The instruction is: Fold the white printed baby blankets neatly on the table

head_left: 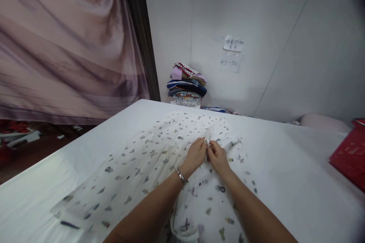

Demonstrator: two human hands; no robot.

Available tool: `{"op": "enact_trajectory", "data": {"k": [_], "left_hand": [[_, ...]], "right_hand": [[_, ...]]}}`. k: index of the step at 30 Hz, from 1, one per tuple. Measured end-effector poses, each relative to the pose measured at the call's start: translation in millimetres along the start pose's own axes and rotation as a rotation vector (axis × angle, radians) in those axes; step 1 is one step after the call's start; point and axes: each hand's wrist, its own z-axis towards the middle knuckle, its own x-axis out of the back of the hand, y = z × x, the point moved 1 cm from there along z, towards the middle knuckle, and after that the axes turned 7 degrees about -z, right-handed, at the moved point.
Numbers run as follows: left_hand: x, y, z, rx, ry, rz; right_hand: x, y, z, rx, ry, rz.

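A white garment with small dark printed motifs (142, 167) lies spread across the white table (299, 182). My left hand (196, 155), with a metal bracelet on the wrist, and my right hand (217, 156) meet near the garment's far end. Both hands pinch a small fold of the fabric between closed fingers, side by side and almost touching. My forearms lie over the near part of the garment.
A pile of folded coloured clothes (186, 85) stands against the white wall beyond the table's far edge. A red object (350, 155) lies at the table's right edge. A pink curtain (65, 41) hangs at the left, and a paper note (233, 44) is stuck on the wall.
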Motion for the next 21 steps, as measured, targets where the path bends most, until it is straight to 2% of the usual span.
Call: {"op": "enact_trajectory", "data": {"k": [6,11,17,21], "left_hand": [[0,6,-5,-0.073,-0.034,0.142],[2,7,-9,-0.075,0.0,0.271],[0,9,-14,-0.078,-0.116,0.452],[4,13,-14,-0.057,-0.168,0.479]], "right_hand": [[2,-2,1,-0.03,0.026,0.029],[4,-2,4,-0.108,0.071,0.049],[3,0,4,-0.082,0.002,0.034],[3,1,5,-0.092,-0.07,0.125]]}}
